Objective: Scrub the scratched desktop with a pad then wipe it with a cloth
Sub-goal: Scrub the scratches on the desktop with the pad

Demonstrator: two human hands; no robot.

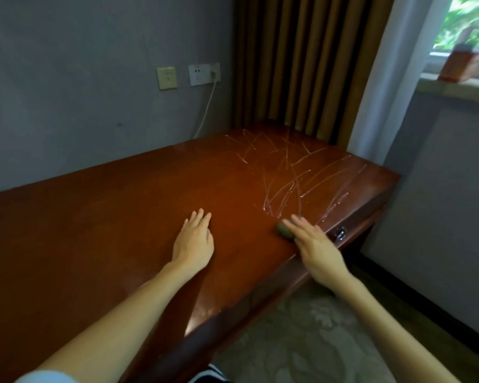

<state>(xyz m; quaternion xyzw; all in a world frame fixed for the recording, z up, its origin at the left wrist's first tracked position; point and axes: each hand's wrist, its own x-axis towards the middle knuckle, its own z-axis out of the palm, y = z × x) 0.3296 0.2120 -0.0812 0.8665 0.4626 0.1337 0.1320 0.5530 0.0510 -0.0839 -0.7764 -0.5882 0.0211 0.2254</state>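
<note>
Pressing a green pad (284,230) onto the reddish tabletop (108,217) with the right hand (315,247), fingers straight and laid over it rather than curled round it, probably to spread the push evenly across the scouring face. Sitting near the front edge, just short of the pale scratches (296,175) fanning toward the far right corner, so well placed for working outward from the nearest marks. Bracing with the left hand (195,239), palm down and fingers extended on bare wood well left of the pad, holding nothing, likely to steady the body against the stroke. Judged as the scrubbing step, with most of the marks not yet reached. No cloth anywhere in view. Beyond, a wall socket (204,74) with a white cable (205,111) dropping behind the tabletop, and a brown curtain (302,64) hanging at the far corner.
</note>
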